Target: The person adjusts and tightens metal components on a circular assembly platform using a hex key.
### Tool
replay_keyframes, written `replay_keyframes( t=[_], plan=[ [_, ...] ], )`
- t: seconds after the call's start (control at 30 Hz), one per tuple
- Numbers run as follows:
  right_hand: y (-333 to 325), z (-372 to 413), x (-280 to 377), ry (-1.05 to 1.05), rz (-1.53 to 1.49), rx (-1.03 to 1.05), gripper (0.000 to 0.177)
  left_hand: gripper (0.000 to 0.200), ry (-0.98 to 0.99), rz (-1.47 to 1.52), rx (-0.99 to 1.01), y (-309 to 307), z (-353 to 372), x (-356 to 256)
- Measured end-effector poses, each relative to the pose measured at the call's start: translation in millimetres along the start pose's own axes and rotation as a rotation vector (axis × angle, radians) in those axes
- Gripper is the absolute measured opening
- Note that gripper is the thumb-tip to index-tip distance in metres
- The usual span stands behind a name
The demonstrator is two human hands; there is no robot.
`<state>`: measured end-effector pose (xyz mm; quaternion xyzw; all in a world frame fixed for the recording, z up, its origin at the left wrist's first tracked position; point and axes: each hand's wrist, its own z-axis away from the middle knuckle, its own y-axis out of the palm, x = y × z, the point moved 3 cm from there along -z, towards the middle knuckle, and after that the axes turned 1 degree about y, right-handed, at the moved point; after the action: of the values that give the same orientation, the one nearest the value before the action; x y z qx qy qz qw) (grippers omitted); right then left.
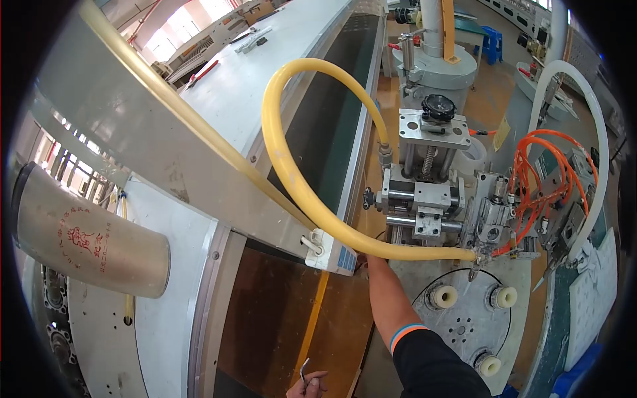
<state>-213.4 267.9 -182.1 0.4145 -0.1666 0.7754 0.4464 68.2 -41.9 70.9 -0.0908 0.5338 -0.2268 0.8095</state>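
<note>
My left hand (pixel 307 385) is at the bottom edge of the view, closed on a small bent metal hex key (pixel 303 369). My right arm reaches forward beside the machine, and my right hand (pixel 362 260) is mostly hidden behind the yellow hose (pixel 292 156) and next to a white box (pixel 330 252) with a blue label. What its fingers do is not visible. To the right of my forearm lies a round metal plate (pixel 462 315) with cream-coloured rings on it.
A metal slide assembly with a black knob (pixel 438 107) rises behind my right arm. Orange tubes (pixel 554 169) and a white hose (pixel 600 132) hang at the right. A printed cylinder (pixel 93 235) juts in at the left. Red-handled pliers (pixel 202 74) lie on the white surface.
</note>
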Motion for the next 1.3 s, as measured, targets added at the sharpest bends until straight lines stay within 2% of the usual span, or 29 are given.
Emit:
replay_keyframes(
  t=[0.1,0.13,0.17,0.3,0.37,0.5,0.57,0.63,0.67,0.73,0.77,0.8,0.87,0.9,0.93,1.03,1.1,1.13,1.2,1.23,1.3],
  plan=[
    [-2,-1,0,0.085,-0.037,0.01,0.028,0.025,0.003,-0.04,-0.018,4,-6,16],
    [-8,4,-8,0.122,-0.047,0.015,0.028,0.025,0.011,-0.011,-0.057,8,-6,1],
    [-8,6,-11,0.156,-0.055,0.018,0.028,0.024,-0.088,0.052,0.007,7,1,-16],
    [-2,6,-11,0.275,-0.076,0.011,0.029,0.023,-0.147,0.027,0.066,5,-5,4],
    [-2,9,-11,0.32,-0.089,0.008,0.029,0.023,-0.09,0.008,0.088,3,-10,11],
    [-3,0,3,0.404,-0.114,0.009,0.029,0.023,-0.122,0.101,0.113,8,-15,-7],
    [-14,2,4,0.423,-0.107,0.0,0.029,0.023,-0.022,0.048,0.077,12,-17,-13],
    [-30,3,22,0.233,-0.66,0.008,0.017,0.023,0.037,0.046,0.086,18,-17,-19],
    [-44,8,26,0.23,-0.646,0.004,0.017,0.023,0.096,0.026,0.084,20,-14,-22],
    [-66,30,55,-0.146,-0.174,0.341,0.014,0.023,0.108,0.097,0.092,30,-11,-28],
    [-72,63,78,-0.662,0.049,0.357,0.01,0.024,0.066,0.186,0.133,36,-9,-31],
    [-73,86,98,-0.671,0.067,0.357,0.01,0.025,0.021,0.276,0.174,42,-7,-34],
    [-73,117,103,0.06,-0.737,0.313,0.012,0.023,-0.018,0.322,0.17,50,0,-45],
    [-80,110,93,-0.094,-0.586,0.567,0.013,0.024,0.016,0.32,0.195,53,0,-55],
    [-86,121,92,-0.095,-0.577,0.586,0.013,0.024,0.056,0.321,0.219,55,1,-61],
    [-99,150,95,-0.127,-0.458,0.589,0.011,0.024,0.087,0.345,0.219,63,3,-63],
    [-108,167,90,-0.211,-0.449,0.44,0.009,0.024,0.082,0.371,0.233,67,5,-62],
    [-113,173,90,-0.204,-0.441,0.439,0.009,0.024,0.106,0.343,0.214,68,4,-63],
    [-123,188,91,-0.233,-0.239,0.424,0.009,0.024,0.119,0.309,0.199,68,5,-69],
    [-125,196,96,-0.23,-0.243,0.42,0.009,0.023,0.088,0.33,0.196,68,3,-75],
    [-126,209,98,0.07,-0.719,0.588,0.014,0.023,0.073,0.325,0.174,69,-4,-88]
  ],
)
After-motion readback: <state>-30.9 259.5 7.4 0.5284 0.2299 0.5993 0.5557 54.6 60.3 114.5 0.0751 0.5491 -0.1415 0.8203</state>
